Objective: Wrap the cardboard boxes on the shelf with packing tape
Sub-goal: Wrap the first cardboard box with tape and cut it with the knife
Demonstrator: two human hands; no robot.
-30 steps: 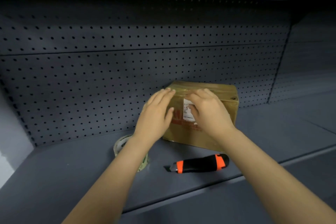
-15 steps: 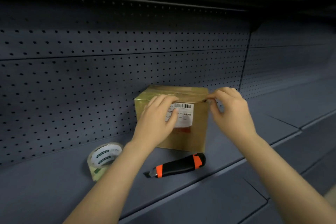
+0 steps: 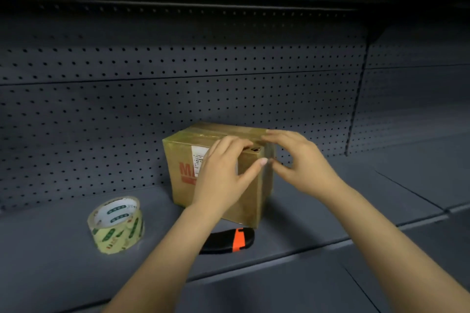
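Cardboard box (image 3: 183,160): your left hand (image 3: 221,175) presses front flat, right hand (image 3: 305,160) arches over top corner, grip unclear. Uneven pressure could wrinkle tape (image 3: 244,132), shift box.

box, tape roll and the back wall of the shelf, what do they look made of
Box: brown cardboard, matte, glossy where clear tape covers its top edges.
Tape roll: clear yellowish plastic film, shiny, green print, white inside.
Back wall: probably painted metal, matte dark grey, punched with hole rows.
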